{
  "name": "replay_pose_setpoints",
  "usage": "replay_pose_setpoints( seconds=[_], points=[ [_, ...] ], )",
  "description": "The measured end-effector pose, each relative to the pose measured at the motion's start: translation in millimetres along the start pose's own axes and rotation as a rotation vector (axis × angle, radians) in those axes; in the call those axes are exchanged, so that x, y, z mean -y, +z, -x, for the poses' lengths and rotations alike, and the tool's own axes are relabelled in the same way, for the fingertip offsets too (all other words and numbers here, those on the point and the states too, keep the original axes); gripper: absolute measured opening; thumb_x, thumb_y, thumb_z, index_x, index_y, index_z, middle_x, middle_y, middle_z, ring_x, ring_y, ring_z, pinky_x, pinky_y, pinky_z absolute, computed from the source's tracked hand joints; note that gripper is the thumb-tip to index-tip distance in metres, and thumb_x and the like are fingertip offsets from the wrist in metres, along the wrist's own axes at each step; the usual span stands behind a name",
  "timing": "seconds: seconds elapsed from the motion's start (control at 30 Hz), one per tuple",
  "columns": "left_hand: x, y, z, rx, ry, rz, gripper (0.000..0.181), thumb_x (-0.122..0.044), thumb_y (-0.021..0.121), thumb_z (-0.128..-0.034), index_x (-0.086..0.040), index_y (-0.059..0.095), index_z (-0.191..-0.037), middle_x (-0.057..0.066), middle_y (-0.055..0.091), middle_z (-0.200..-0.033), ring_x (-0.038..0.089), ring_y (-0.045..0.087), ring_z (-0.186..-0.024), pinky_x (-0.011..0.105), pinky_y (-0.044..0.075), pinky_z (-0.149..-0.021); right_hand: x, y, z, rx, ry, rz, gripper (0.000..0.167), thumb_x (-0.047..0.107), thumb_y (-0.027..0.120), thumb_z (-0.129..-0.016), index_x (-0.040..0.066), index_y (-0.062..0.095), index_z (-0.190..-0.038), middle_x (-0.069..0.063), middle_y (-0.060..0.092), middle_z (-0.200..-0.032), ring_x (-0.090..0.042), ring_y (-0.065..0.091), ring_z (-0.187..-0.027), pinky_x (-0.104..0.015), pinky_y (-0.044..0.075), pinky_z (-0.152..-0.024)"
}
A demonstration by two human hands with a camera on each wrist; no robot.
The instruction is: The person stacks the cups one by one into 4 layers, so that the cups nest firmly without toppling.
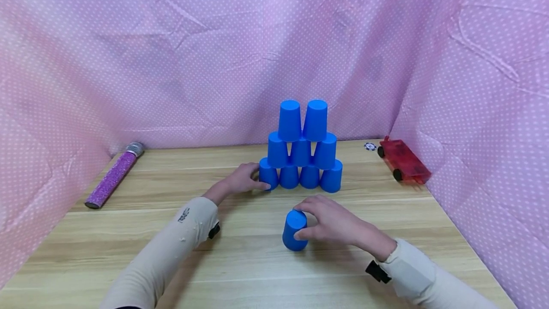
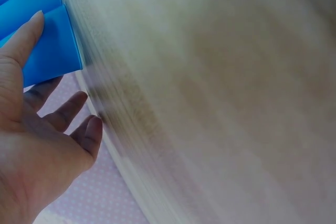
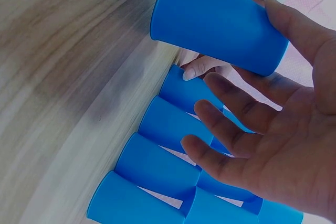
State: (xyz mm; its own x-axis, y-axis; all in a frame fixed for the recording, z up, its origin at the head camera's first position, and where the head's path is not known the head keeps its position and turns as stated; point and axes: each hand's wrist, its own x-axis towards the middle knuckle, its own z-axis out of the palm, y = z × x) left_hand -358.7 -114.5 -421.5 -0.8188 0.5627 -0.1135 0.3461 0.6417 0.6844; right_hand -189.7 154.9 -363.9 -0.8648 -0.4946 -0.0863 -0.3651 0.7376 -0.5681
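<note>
Upside-down blue cups stand in a stepped stack: several in the bottom row, three in the middle row and two on top [image 1: 315,120]. My left hand [image 1: 243,179] holds the leftmost bottom cup [image 1: 268,175] at its side. In the left wrist view the thumb lies across that cup [image 2: 55,45], with the index finger partly hidden behind it. Nearer to me, a single blue cup [image 1: 292,235] is upside down in front of the stack. My right hand [image 1: 332,221] pinches its upper part between thumb and index finger; the other fingers [image 3: 231,100] stay off it, loosely bent.
A purple glittery microphone [image 1: 113,180] lies at the left of the wooden table [image 1: 240,271]. At the right is a red toy car [image 1: 405,160] with black wheels, beside a small patterned disc [image 1: 370,146]. Pink dotted cloth [image 1: 206,61] hangs behind and along both sides.
</note>
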Motion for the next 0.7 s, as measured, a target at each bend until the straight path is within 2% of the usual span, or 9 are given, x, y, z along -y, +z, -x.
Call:
replay_pose_setpoints(
  seconds=[0.43, 0.7],
  points=[
    [-1.2, 0.7, -0.6, 0.0, -0.013, -0.078, 0.065, -0.043, 0.076, -0.0879, -0.016, 0.051, -0.142, 0.006, 0.06, -0.14, 0.027, 0.055, -0.13, 0.053, 0.041, -0.114, 0.1, 0.4, -0.5, -0.001, 0.003, 0.004, 0.059, 0.048, 0.079, -0.083, 0.015, 0.065, -0.131, -0.007, 0.064, -0.133, -0.032, 0.055, -0.129, -0.06, 0.048, -0.102],
    [-1.8, 1.4, -1.0, -0.009, -0.044, -0.125, 0.066, -0.047, 0.075, -0.0878, -0.017, 0.051, -0.141, 0.007, 0.06, -0.139, 0.027, 0.054, -0.124, 0.053, 0.043, -0.111, 1.4, 0.1, 0.2, 0.003, 0.012, -0.002, 0.061, 0.047, 0.078, -0.084, 0.014, 0.064, -0.132, -0.008, 0.063, -0.134, -0.034, 0.054, -0.129, -0.061, 0.047, -0.102]
  ],
)
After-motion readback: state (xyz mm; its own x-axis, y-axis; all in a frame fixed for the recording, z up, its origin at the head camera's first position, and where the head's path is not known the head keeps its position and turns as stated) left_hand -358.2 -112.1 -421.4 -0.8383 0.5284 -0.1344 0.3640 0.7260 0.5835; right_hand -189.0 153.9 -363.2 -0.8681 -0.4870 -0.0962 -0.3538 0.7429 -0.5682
